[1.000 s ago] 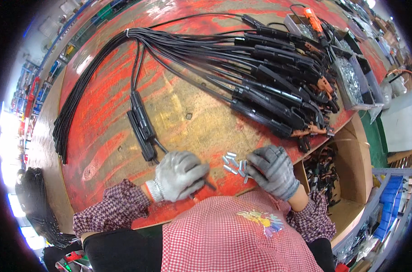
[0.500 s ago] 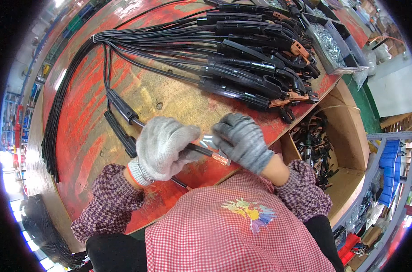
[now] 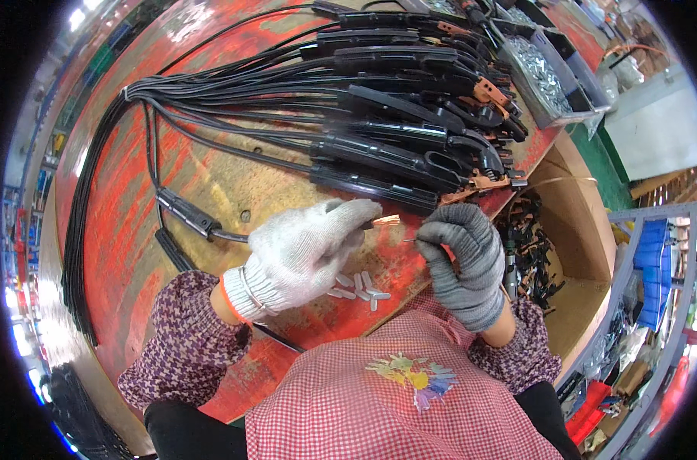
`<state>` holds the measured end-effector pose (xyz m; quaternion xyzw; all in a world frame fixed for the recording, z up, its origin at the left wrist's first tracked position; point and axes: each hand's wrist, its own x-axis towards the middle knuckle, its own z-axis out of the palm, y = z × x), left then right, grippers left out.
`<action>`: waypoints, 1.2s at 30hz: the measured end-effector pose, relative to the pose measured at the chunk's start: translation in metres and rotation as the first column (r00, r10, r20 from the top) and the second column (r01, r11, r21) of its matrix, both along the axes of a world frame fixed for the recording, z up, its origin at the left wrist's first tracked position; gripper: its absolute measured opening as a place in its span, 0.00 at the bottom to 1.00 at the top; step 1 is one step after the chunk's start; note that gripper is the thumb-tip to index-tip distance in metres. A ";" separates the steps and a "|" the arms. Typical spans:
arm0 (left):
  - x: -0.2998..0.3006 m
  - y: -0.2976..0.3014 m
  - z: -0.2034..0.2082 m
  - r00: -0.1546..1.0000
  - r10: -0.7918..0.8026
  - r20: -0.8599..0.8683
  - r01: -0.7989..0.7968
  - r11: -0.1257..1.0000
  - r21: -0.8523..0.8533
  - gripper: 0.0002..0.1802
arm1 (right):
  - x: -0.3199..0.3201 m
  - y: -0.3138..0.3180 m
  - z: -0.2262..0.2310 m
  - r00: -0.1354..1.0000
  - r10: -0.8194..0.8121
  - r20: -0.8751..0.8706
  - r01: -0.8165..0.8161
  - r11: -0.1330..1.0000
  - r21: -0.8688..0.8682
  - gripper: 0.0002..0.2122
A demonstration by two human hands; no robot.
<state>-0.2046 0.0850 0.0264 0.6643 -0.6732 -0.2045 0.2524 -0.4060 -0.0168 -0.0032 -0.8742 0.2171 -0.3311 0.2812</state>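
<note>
My left hand [image 3: 298,245], in a white knit glove, is closed around a black cable [image 3: 229,236]. The cable's bare copper end [image 3: 385,220] sticks out past the fingertips, pointing right. Further back along this cable sits a black plastic handle [image 3: 186,213]. Just right of the copper, my right hand [image 3: 467,264] in a grey glove pinches a small thin metal piece [image 3: 410,241], its shape mostly hidden by the fingers. The piece and the copper are apart. Several short silvery metal pieces [image 3: 361,288] lie on the worn red tabletop [image 3: 302,307] below my hands.
A bundle of black cables [image 3: 187,90] with black clamp holders [image 3: 394,57] spreads across the table's back. At the back right is a grey bin of metal parts [image 3: 536,73]. A wooden box [image 3: 575,253] with dark clamp parts stands right of the table edge.
My left hand has moved up and right with the cable, its copper end now higher. My right hand has shifted right and down. The metal pieces on the table have come into clearer view.
</note>
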 end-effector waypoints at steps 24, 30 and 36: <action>-0.023 -0.051 0.012 0.844 0.169 -0.508 0.166 0.819 0.549 0.12 | -0.008 -0.015 -0.046 0.999 0.037 -0.015 -0.038 0.996 -0.086 0.10; -0.026 -0.057 -0.006 0.973 0.045 -0.225 0.084 0.845 0.528 0.13 | -0.092 -0.053 -0.064 0.852 -0.516 0.092 0.520 0.854 -0.021 0.06; -0.036 -0.068 -0.020 0.972 0.034 -0.230 0.101 0.829 0.549 0.14 | -0.210 -0.110 -0.183 0.511 -0.576 -0.637 0.768 0.639 0.039 0.18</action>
